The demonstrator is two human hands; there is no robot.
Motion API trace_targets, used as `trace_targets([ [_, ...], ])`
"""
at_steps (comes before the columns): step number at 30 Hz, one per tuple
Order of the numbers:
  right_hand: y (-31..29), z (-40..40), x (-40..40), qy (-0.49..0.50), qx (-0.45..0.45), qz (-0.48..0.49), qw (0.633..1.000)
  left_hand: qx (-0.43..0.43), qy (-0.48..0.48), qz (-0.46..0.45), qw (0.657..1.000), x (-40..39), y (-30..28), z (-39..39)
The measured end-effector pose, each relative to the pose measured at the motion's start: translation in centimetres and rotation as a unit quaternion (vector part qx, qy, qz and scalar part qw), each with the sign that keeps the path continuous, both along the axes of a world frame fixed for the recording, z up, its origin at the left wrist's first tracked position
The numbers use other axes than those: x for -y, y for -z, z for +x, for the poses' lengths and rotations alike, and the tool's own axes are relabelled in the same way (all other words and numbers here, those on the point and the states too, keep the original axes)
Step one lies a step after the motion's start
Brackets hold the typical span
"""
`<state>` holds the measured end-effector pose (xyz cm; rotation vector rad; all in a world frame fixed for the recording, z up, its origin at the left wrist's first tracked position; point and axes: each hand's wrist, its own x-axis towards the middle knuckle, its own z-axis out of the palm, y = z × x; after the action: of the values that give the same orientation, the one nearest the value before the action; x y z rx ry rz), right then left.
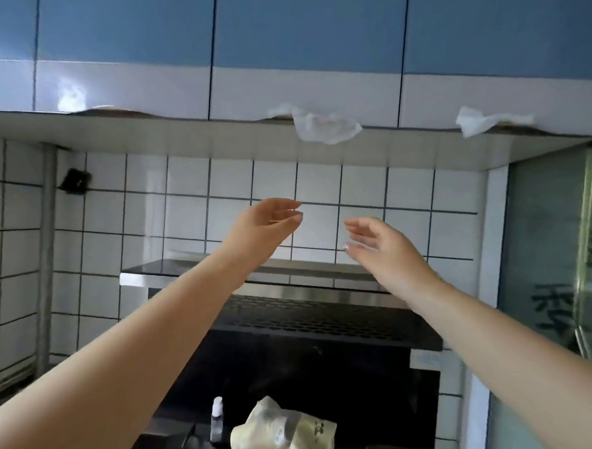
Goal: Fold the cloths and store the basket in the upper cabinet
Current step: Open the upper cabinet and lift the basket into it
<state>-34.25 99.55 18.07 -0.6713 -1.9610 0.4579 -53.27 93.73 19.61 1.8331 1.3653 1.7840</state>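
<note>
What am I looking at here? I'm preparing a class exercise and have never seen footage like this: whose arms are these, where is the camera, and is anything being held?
This is one picture from a camera worn on a person's head, looking forward and up in a kitchen. There is no machine: the two bare arms belong to the wearer. The left hand and the right hand are raised in front of a tiled wall, fingers relaxed, with nothing in either grip. Above them run blue upper cabinets, doors closed, with white cloth pieces poking out under two doors. Below is a range hood; at the bottom edge, a small bottle and a crumpled bag. No basket is visible.
</note>
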Motion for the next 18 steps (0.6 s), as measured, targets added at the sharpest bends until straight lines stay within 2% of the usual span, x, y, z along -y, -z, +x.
trace_targets([
  [5, -5.2, 0.4, -4.8, 0.027, 0.028, 0.092, 0.995, -0.026, -0.039, 0.096, 0.994, -4.2, -5.4, 0.3],
  [10, -10.9, 0.0, -8.8, 0.103, 0.076, 0.232, 0.964, -0.138, -0.184, 0.184, 0.956, -8.4, -10.0, -0.5],
  [14, -14.5, -1.4, -11.1, 0.173, 0.146, 0.376, 0.899, -0.286, -0.309, 0.228, 0.878, -11.2, -12.4, -1.5],
  [18, -16.6, -3.2, -13.3, 0.217, 0.213, 0.407, 0.861, -0.414, -0.387, 0.199, 0.800, -13.4, -13.8, -1.8],
])
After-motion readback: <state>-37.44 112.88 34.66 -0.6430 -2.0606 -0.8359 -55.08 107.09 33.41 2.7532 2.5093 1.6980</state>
